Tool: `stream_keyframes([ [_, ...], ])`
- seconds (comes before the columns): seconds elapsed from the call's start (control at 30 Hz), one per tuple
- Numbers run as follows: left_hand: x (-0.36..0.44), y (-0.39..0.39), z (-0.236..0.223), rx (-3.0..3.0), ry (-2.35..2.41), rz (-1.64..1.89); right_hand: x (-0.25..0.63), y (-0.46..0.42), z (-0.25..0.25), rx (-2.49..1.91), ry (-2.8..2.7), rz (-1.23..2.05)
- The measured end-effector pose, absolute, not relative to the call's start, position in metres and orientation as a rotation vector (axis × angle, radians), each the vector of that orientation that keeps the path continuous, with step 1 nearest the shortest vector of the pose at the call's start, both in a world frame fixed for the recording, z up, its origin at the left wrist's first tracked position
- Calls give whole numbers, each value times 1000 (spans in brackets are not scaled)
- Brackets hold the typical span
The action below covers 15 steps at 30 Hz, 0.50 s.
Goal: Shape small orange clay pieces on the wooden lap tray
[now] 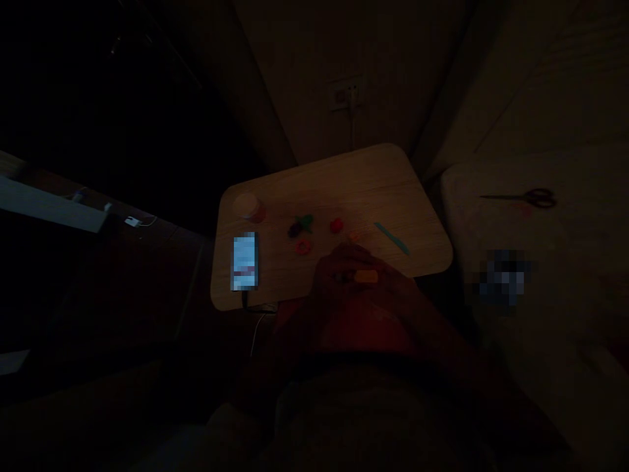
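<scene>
The view is very dark. My left hand (327,272) and my right hand (396,283) meet at the near edge of a small wooden table (373,174). Their fingers are closed around a small orange piece, perhaps modelling clay (366,276), whose flat side shows between them. Just beyond the fingers lies a little orange bit (352,236). Farther off are a red lump (336,225), a red ring-like piece (303,246), a green piece (306,223) and a dark lump (294,229). To the right rests a blue plastic knife (392,238).
A lidded tub (248,207) stands at the table's left, with a lit phone (244,261) and its cable in front. Scissors (538,198) lie on a pale surface (580,170) at the right. A wall socket (346,93) with a plug is behind.
</scene>
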<state>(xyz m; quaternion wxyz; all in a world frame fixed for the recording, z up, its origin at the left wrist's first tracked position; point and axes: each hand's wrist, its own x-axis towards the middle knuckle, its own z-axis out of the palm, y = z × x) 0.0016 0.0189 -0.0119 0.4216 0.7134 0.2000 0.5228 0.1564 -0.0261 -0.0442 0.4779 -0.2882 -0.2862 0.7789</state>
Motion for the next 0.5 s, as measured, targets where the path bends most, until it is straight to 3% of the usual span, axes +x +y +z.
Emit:
stream_keyframes([
  [0.2,-6,17,5,1925,542,1172,145,-30,-56,-688,-486,1924],
  [0.5,-4,18,0,1941,470,1281,141,-32,-44,-874,-763,1790],
])
